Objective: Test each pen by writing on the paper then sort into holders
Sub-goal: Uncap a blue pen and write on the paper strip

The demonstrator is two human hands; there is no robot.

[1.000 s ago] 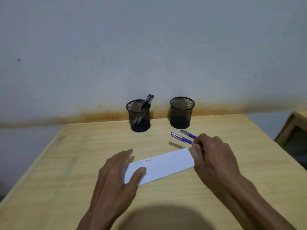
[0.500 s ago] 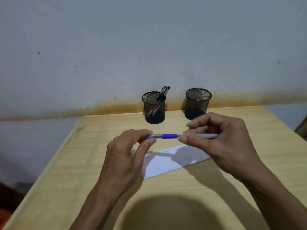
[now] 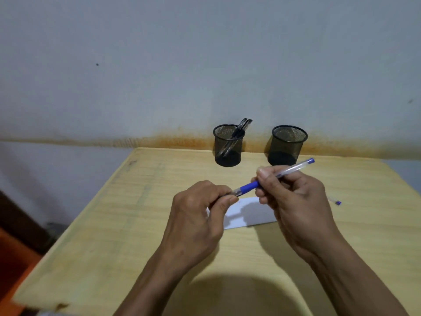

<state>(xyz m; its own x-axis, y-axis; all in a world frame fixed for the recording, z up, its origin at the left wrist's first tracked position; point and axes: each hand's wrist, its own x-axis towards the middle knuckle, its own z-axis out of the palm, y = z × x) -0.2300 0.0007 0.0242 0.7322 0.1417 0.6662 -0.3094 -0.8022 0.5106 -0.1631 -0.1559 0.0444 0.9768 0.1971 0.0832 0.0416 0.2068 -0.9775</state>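
Blue pen [image 3: 268, 179] held in the air above the paper [image 3: 250, 213], tilted, capped end up and away toward the right holder [image 3: 287, 145], tip end down toward the left hand [image 3: 200, 215]. Right hand [image 3: 293, 201]: grip clamped on the pen barrel, thumb and fingers curled around it just behind the blue rubber sleeve. Left hand: grip pinched on the pen's tip end between thumb and forefinger; cannot tell whether a cap sits under the fingers. Paper flat on the worktop [image 3: 114, 236], directly below both hands, partly covered by them and by their shadow. Left holder [image 3: 228, 145], black mesh, beyond the paper at the far edge of the worktop, against the wall [image 3: 159, 65], with dark pens [image 3: 237, 135] leaning inside. Right holder, black mesh, beside the left holder and apart from it, contents not discernible. Second pen [image 3: 335, 201] flat on the worktop, right of the paper, mostly hidden behind the right hand, only its blue end visible. Rust-coloured stain [image 3: 182, 140] along the wall behind the holders.
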